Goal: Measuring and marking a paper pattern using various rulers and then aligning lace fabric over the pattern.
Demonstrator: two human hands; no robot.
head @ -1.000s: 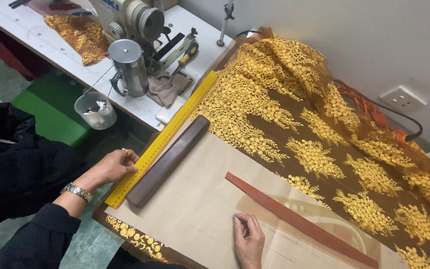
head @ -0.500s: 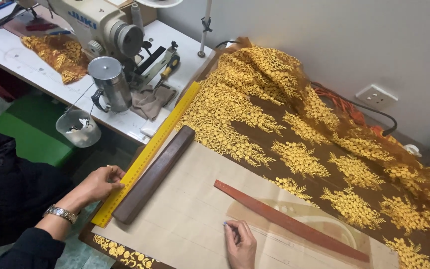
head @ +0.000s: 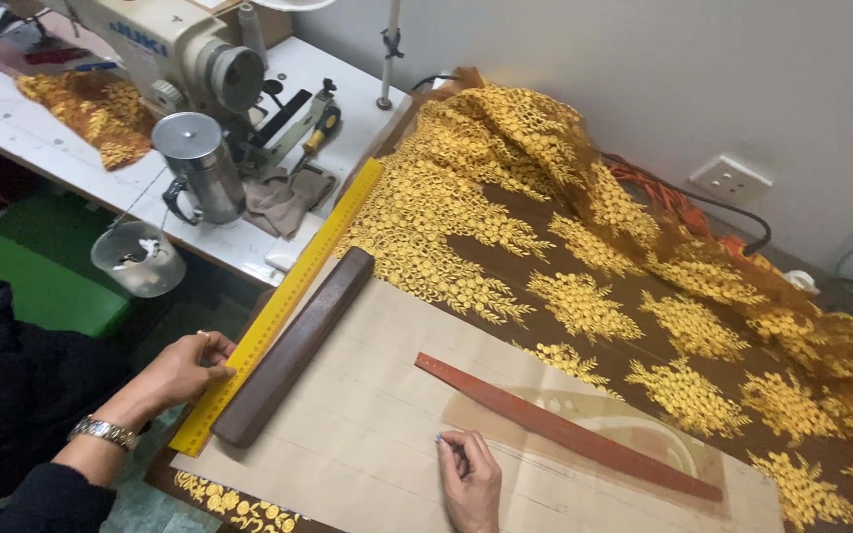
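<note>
The left hand (head: 182, 369) rests against the near outer edge of a long yellow ruler (head: 278, 301), fingers loosely curled on it rather than gripping; a metal watch (head: 103, 431) sits on that wrist. Just right of the ruler lies a dark wooden bar (head: 293, 345), running parallel along the left edge of a tan pattern paper (head: 367, 434). The right hand (head: 470, 481) presses on the paper near its front edge, fingers drawn together; whether it pinches anything I cannot tell. A reddish strip (head: 565, 436) slants across the paper beyond it. Gold-embroidered brown fabric (head: 584, 276) spreads farther back. A sewing machine (head: 190, 59) stands far left.
</note>
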